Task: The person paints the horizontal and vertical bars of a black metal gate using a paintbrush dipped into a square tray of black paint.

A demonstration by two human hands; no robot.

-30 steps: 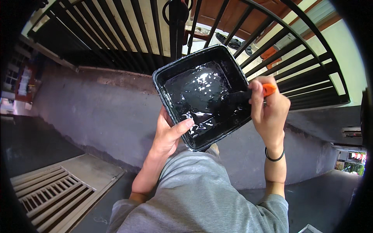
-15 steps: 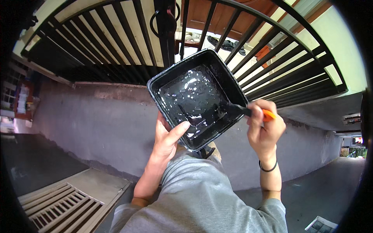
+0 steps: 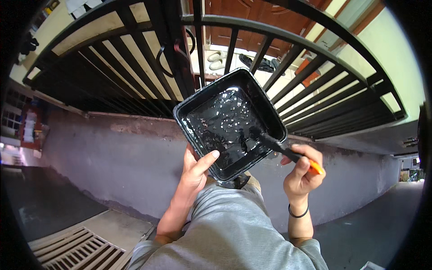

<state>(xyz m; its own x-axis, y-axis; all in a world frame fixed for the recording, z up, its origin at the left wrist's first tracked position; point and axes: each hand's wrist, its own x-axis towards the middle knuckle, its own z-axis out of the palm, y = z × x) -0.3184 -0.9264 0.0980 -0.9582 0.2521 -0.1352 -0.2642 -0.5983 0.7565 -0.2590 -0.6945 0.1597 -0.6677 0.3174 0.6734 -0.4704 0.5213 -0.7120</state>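
A square black paint tray [image 3: 198,100] is held tilted in front of my body, its bottom coated with glossy, bubbly black paint [image 3: 220,117]. My left hand [image 3: 195,171] grips its near left edge, thumb over the rim and fingers mostly hidden underneath. In my right hand [image 3: 304,173] is a paintbrush [image 3: 290,153] with a black handle and an orange end, pinched between thumb and fingers. Its dark bristles rest in the paint near the tray's right corner, where brush and paint are hard to tell apart.
Ahead stands a black metal gate [image 3: 265,47] with vertical bars and a ring handle [image 3: 163,63]. Behind its bars are pale slippers [image 3: 217,60], dark footwear and a brown door [image 3: 252,22]. A grey concrete floor [image 3: 117,157] lies below; a cream slatted panel [image 3: 85,245] is at lower left.
My right hand has moved slightly down and left, the brush now slanting lower into the tray. The gate appears lower in view, with more of the slippers showing.
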